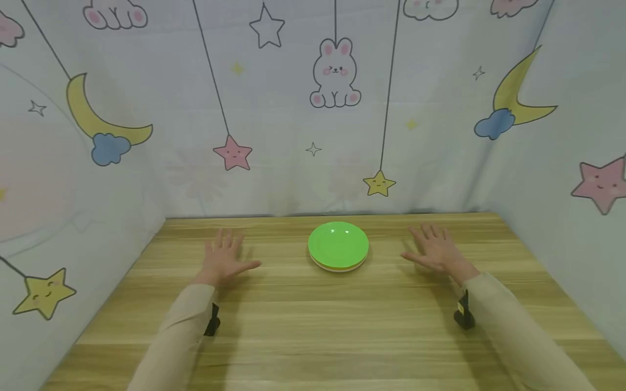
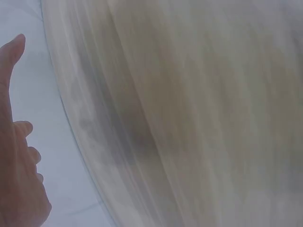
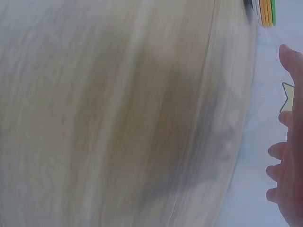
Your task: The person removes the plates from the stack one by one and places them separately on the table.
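The left hand [image 1: 223, 262] and right hand [image 1: 437, 255] are spread, holding nothing. The stacked plates [image 1: 338, 245] sit between them on the table [image 1: 337, 331], touching neither. Lower plates [image 3: 265, 14] show only as rims, so their count is uncertain. Gripping too high could separate the stacked plates.

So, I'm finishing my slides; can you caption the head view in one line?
Left grip and right grip, both spread open, flank a green-topped plate stack on a wood-grain table.
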Motion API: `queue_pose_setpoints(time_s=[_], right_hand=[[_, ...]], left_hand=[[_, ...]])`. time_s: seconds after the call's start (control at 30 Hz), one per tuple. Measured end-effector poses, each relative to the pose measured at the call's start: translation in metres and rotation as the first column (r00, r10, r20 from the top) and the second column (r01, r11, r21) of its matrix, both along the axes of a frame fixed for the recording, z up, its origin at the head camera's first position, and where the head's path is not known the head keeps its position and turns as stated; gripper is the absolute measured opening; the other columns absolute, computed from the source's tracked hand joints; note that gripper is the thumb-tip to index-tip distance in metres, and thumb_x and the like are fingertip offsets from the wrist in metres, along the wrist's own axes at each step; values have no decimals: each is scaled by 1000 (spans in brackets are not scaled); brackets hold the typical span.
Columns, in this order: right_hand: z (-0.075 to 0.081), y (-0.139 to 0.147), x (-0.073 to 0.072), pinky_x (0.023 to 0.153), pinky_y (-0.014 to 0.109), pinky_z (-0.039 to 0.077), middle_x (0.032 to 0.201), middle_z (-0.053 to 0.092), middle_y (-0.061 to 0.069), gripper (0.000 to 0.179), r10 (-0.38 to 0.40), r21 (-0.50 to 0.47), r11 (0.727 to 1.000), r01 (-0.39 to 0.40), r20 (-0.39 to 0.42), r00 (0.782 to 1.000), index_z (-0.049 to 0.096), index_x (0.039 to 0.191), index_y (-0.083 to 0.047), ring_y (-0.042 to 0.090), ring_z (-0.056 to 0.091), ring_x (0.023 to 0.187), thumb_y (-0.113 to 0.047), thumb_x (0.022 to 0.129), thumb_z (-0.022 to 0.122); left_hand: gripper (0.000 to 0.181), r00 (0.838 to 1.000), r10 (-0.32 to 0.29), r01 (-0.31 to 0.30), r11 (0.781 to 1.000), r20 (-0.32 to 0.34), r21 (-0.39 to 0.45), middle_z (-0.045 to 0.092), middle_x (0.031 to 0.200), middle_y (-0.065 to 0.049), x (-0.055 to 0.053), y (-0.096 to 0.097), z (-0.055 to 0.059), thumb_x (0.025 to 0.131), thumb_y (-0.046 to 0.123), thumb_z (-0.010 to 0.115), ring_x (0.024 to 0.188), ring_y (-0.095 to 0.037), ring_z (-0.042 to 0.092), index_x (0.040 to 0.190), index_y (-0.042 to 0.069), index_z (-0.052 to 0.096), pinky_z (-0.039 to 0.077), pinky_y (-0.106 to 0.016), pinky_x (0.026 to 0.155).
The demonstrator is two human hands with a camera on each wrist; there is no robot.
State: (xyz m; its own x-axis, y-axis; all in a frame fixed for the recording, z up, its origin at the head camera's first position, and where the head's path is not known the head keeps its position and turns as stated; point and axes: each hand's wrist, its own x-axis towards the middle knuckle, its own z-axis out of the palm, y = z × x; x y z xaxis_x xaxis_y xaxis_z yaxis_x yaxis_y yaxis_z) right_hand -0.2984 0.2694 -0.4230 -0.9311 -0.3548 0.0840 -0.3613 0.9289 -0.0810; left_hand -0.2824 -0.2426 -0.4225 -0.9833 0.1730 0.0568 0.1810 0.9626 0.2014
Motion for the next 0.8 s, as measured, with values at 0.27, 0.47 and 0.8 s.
queue_pose_setpoints(time_s=[0.27, 0.47, 0.8], right_hand=[[-1, -9, -1, 101, 63, 19, 140, 20, 35, 80, 14, -74, 997, -11, 32, 999, 25, 141, 1, 51, 21, 127, -56, 88, 43], [-1, -17, -2, 102, 62, 20, 140, 22, 34, 78, 24, -139, 990, -19, 31, 999, 26, 141, 1, 49, 22, 128, -54, 88, 44], [-6, -32, -5, 104, 58, 20, 141, 26, 29, 76, 70, -275, 960, -56, 41, 997, 26, 141, 0, 45, 24, 128, -50, 88, 48]], left_hand=[[96, 999, -34, 34, 999, -9, 39, 9, 145, -30, -6, 16, -1, 77, 63, 54, 133, -47, 0, 143, 2, 22, 2, -64, 104], [98, 999, -44, 46, 997, -31, 68, 12, 146, -27, -9, 21, -2, 76, 66, 53, 134, -43, 4, 144, 4, 20, -1, -61, 106], [98, 994, -72, 89, 969, -84, 232, 23, 143, -28, -11, 37, -2, 76, 66, 53, 132, -43, 16, 140, -3, 26, 11, -59, 106]])
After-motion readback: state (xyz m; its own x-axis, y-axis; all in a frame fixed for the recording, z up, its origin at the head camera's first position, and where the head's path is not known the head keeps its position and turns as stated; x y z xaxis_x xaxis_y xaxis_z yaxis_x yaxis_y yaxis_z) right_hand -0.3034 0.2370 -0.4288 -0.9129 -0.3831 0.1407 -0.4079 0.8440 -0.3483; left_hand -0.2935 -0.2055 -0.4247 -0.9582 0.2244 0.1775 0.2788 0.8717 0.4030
